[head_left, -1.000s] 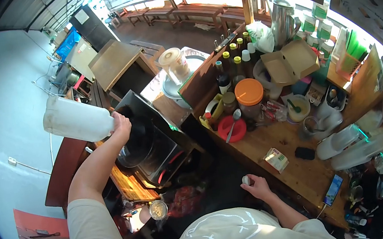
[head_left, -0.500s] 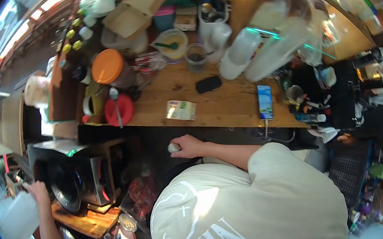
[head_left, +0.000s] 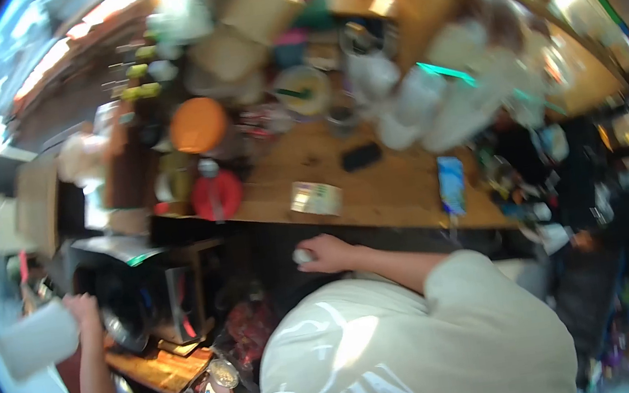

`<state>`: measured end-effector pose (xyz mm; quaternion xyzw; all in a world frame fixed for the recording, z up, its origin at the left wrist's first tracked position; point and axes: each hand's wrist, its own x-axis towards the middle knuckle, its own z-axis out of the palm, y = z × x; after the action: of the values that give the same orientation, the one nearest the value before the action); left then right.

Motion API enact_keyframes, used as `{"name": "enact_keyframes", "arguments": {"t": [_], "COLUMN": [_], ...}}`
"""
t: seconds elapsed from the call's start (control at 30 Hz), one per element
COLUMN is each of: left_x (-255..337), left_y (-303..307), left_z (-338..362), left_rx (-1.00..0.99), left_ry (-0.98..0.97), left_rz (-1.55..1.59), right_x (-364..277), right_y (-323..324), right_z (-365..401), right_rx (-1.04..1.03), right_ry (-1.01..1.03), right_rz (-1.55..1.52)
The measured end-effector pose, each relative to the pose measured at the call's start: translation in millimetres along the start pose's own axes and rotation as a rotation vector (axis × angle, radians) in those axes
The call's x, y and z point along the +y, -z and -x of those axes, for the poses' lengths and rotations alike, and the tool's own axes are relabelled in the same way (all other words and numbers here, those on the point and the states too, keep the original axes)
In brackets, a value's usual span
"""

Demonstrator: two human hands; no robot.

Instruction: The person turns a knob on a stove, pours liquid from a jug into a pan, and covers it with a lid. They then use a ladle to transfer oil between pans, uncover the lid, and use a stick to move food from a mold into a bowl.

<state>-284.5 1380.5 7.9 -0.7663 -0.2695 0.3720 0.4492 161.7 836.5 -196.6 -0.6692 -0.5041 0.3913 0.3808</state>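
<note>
At the far left, my left hand [head_left: 83,308] is closed on one end of a white plastic container [head_left: 37,340], which lies nearly sideways in the air. Beside that hand stands a stove with a dark round pan-like shape [head_left: 123,308]. My right hand [head_left: 331,254] is in front of the wooden table's edge, its fingers curled round a small white roundish object [head_left: 303,256]. Its kind is too blurred to tell. On the table beyond are a folded paper packet [head_left: 316,198] and a red plate [head_left: 216,196] with a spoon on it.
The wooden table [head_left: 278,165] holds an orange-lidded jar [head_left: 198,124], a tub with a green spoon [head_left: 301,92], a black phone-like object [head_left: 361,158], stacked plastic cups [head_left: 418,105] and a lit phone [head_left: 452,185]. A wooden board [head_left: 158,367] lies below the stove.
The view has shifted, so the scene sits further right and lower, and it is blurred. The white container in my left hand has swung closer to level. My right hand keeps its hold.
</note>
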Motion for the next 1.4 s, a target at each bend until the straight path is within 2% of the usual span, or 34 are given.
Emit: {"name": "enact_keyframes", "arguments": {"t": [0.03, 0.07, 0.1, 0.17, 0.27, 0.33, 0.4, 0.43, 0.47, 0.53, 0.57, 0.6, 0.63, 0.67, 0.73, 0.77, 0.87, 0.9, 0.93, 1.0, 1.07, 1.1, 1.13, 1.23, 1.27, 1.33, 1.4], "left_x": [6, 10, -2, -32, -72, -95, -114, -123, -127, -131, -127, -120, -111, -99, -68, -50, 14, 43, 74, 124, 170, 192, 212, 267, 287, 323, 345], "left_y": [-9, -23, 51, 130, 125, 110, 102, 109, 130, 156, 159, 160, 162, 167, 188, 212, 236, 233, 226, 227, 216, 209, 202, 171, 157, 124, 104], "left_z": [3, 4, 21, 55, 84, 114, 158, 183, 215, 276, 307, 341, 376, 411, 476, 504, 573, 591, 608, 629, 646, 654, 662, 680, 683, 707, 720], "left_rx": [0.158, 0.214, -0.021, -0.061, 0.076, 0.202, 0.346, 0.333, 0.424, 0.39, 0.349, 0.458, 0.57, 0.52, 0.687, 0.549, 0.412, 0.375, 0.338, 0.161, 0.087, 0.044, 0.028, 0.019, 0.081, 0.134, 0.191], "left_ry": [0.061, 0.055, 0.066, 0.159, 0.423, 0.618, 0.818, 0.943, 1.016, 1.222, 1.267, 1.297, 1.33, 1.393, 1.307, 1.441, 1.483, 1.472, 1.457, 1.477, 1.529, 1.559, 1.577, 1.591, 1.581, 1.629, 1.609], "left_rz": [0.05, 0.013, -0.03, 0.108, 0.25, 0.328, 0.503, 0.618, 0.709, 0.841, 0.837, 0.89, 0.932, 0.916, 0.856, 1.002, 1.041, 1.017, 0.995, 1.065, 1.138, 1.211, 1.217, 1.348, 1.386, 1.425, 1.481], "right_x": [-5, -21, -28, -62, -109, -152, -212, -243, -283, -352, -388, -425, -454, -481, -523, -532, -537, -535, -530, -501, -473, -464, -456, -429, -419, -409, -400], "right_y": [4, 15, 16, 28, 28, 26, 20, 13, 10, -12, -25, -37, -55, -75, -115, -145, -238, -261, -283, -341, -381, -396, -410, -467, -487, -537, -563], "right_z": [-4, -8, -14, -28, -60, -87, -117, -130, -141, -161, -162, -160, -160, -154, -128, -117, -66, -44, -25, 11, 43, 53, 62, 81, 82, 91, 96], "right_rx": [-0.021, -0.066, -0.08, -0.195, -0.327, -0.403, -0.436, -0.383, -0.459, -0.399, -0.397, -0.433, -0.463, -0.483, -0.493, -0.552, -0.712, -0.767, -0.912, -0.969, -1.069, -1.17, -1.195, -1.404, -1.427, -1.568, -1.614], "right_ry": [0.021, 0.011, 0.043, -0.04, 0.051, 0.195, 0.423, 0.551, 0.569, 0.827, 0.855, 0.922, 0.976, 1.025, 1.091, 1.126, 1.169, 1.183, 1.13, 1.211, 1.202, 1.164, 1.162, 1.404, 1.407, 1.694, 1.667], "right_rz": [0.026, 0.015, 0.004, 0.011, 0.123, 0.11, 0.064, 0.024, -0.069, -0.096, -0.118, -0.178, -0.094, -0.09, -0.107, -0.172, -0.372, -0.36, -0.324, -0.281, -0.204, -0.069, -0.063, 0.229, 0.24, 0.242, 0.264]}}
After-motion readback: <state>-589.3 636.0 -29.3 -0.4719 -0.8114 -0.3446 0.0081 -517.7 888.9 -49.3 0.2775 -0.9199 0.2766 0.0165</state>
